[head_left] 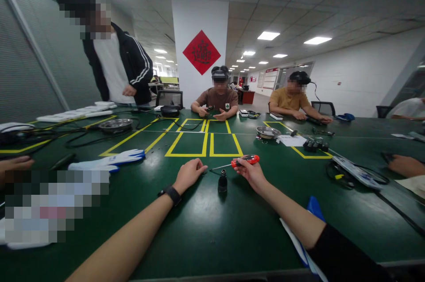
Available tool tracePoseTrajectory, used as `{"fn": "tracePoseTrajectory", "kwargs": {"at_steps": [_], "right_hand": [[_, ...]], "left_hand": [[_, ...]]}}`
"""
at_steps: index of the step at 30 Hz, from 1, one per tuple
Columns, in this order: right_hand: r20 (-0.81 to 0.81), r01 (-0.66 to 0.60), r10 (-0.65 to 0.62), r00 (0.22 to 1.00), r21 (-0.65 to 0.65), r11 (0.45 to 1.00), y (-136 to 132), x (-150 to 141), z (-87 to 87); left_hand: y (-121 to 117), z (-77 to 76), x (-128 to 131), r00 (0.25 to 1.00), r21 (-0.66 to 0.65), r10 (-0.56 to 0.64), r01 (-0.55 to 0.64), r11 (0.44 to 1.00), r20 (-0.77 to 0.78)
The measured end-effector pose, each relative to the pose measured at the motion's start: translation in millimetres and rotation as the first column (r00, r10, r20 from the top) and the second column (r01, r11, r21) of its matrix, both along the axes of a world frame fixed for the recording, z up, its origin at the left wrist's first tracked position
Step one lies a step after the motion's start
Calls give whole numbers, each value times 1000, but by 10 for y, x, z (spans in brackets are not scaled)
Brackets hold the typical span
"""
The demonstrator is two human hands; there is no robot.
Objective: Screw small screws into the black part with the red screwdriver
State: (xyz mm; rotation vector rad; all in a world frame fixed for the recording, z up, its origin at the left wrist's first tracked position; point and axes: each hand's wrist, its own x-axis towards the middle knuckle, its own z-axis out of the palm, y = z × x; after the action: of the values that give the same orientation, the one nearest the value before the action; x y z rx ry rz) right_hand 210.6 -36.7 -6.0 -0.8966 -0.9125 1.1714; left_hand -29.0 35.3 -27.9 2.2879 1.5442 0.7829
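Observation:
My right hand [254, 175] grips a screwdriver [246, 160] with a red and black handle. Its thin metal shaft points left, toward the fingertips of my left hand [190, 175]. Those fingers are bent and drawn together low over the table; a tiny dark bit shows at their tips, too small to name. Between my hands stands a small black bottle-shaped part [222, 181] with a narrower top, upright on the green table [212, 224]. Neither hand touches this part. A dark band circles my left wrist.
Blue-white gloves [109, 160] lie to the left, and another blue-edged item [314, 211] is under my right forearm. Metal bowls [268, 132] [116, 125], black parts [315, 144], a power strip [357, 172] and cables lie around. Several people sit or stand around the table.

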Motion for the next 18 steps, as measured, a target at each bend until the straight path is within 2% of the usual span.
{"fn": "tracePoseTrajectory", "kwargs": {"at_steps": [12, 15, 18], "right_hand": [[19, -78, 78, 997, 28, 997, -17, -30, 2], [-23, -56, 56, 998, 17, 998, 3, -14, -3], [-61, -56, 56, 997, 10, 998, 36, 3, -29]], "left_hand": [[-9, 6, -35, 998, 25, -45, 46, 999, -34], [5, -7, -21, 998, 24, -68, 68, 997, 2], [27, -20, 1, 985, 14, -147, 146, 989, 88]]}}
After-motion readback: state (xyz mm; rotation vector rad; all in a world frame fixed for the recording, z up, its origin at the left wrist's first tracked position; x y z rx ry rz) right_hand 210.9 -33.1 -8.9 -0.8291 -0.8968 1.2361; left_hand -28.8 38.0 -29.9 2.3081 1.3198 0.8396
